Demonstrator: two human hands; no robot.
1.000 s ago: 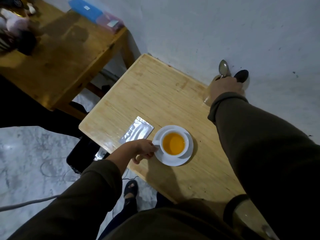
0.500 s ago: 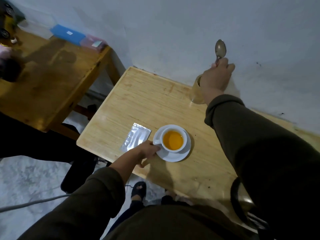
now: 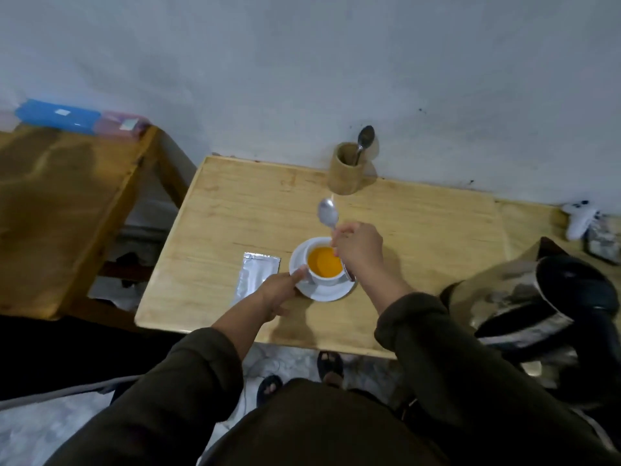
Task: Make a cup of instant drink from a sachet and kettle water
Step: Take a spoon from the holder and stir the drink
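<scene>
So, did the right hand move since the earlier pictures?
Yes. The right hand, holding a spoon, came from the wooden holder by the wall toward the person, now over the cup.

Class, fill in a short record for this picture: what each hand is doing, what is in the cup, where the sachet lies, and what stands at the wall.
left hand: steadies the cup at its handle side
right hand: holds a spoon, bowl end up, above the cup
cup contents: orange drink
saucer: under the cup
sachet: flat on the table, left of the saucer
at wall: holder with one spoon
</scene>
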